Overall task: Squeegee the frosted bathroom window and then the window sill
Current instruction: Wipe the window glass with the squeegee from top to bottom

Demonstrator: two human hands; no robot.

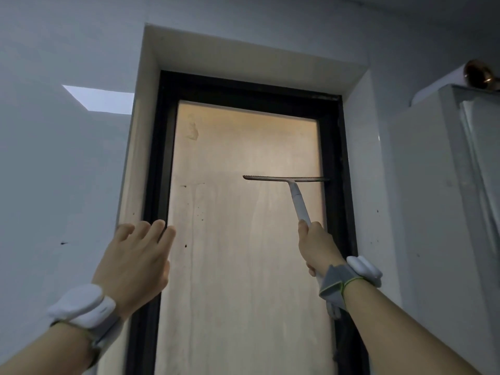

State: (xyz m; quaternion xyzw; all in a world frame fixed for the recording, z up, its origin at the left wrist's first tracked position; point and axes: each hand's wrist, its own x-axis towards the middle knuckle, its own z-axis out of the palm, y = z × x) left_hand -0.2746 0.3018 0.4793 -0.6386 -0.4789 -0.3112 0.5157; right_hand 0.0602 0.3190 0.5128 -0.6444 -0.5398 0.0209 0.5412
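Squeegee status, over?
Right hand grips squeegee, blade on frosted pane's right side. Left hand open at black frame. Nothing blocking.

Window pane [243, 239] sitting inside its frame [159, 185], set back in a wall recess [151, 50]; squeegee [292, 185] lying against the pane's right half, blade across, its right end reaching the frame, handle running down into the right hand [316, 247]; left hand [138, 261] hovering before the frame's left side, fingertips over the frame and pane edge; cabinet [438, 185] standing right of the recess; a roll-like thing [460, 74] lying on top of the cabinet; wristbands sitting on both wrists.
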